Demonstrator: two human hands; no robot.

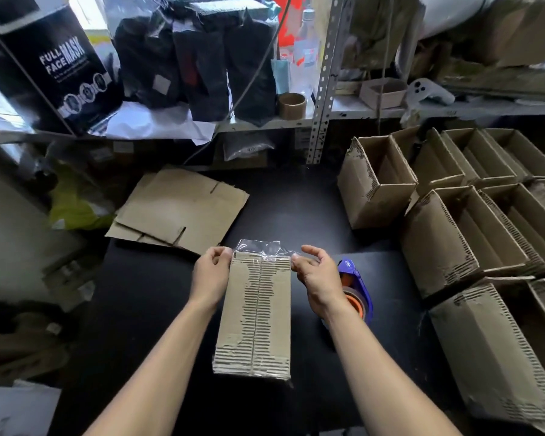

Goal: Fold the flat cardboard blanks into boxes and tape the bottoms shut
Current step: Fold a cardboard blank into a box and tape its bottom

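A folded cardboard box (255, 313) stands bottom-up on the black table (145, 309), its two bottom flaps meeting along a centre seam. Clear tape (260, 248) runs along the seam and sticks out loose past the far edge. My left hand (213, 272) holds the box's far left corner, thumb on top. At the far right corner, my right hand (315, 273) has its fingers loosely curved, fingertips at the tape's loose end. A stack of flat cardboard blanks (180, 209) lies further back on the left. A blue tape dispenser (357, 291) lies just right of my right wrist.
Several finished open boxes (453, 215) crowd the right side of the table. Metal shelving (323, 89) at the back holds black bags, a black mask carton, a bottle and an empty tape core (291, 105). Clutter and a yellow bag (76, 202) lie at the left.
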